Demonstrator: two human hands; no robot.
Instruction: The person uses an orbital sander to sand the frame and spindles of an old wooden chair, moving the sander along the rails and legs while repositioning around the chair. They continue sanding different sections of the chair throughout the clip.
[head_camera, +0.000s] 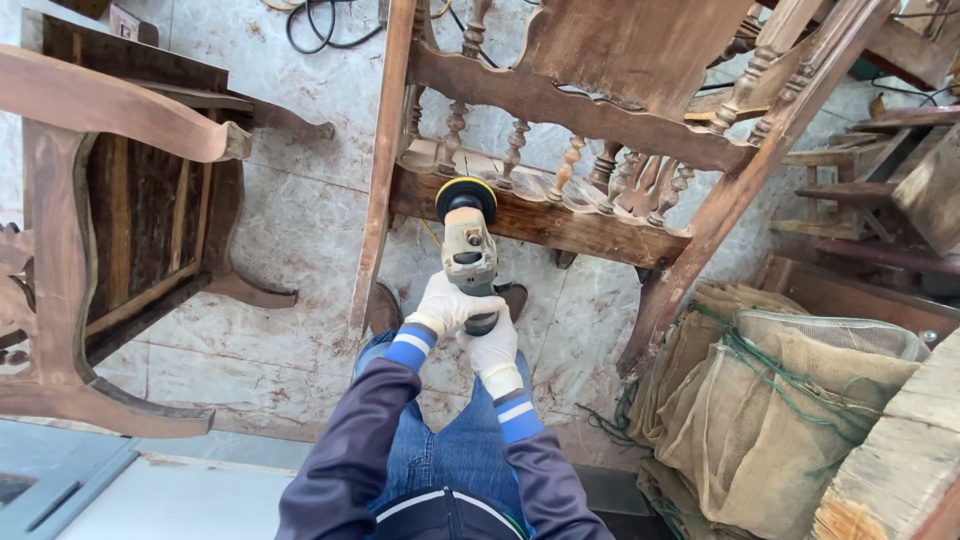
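With your left hand (443, 305) and right hand (492, 348) both clenched around the sander (468, 250), its pad could snag the chair rail (560, 225) spindles and kick

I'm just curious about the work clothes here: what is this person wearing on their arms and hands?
Both arms are in dark navy, slightly shiny jacket sleeves that end in bright blue knitted cuffs with a white stripe. The left hand and the right hand each wear a white, close-fitting work glove. No watch, straps or cables show on either arm.
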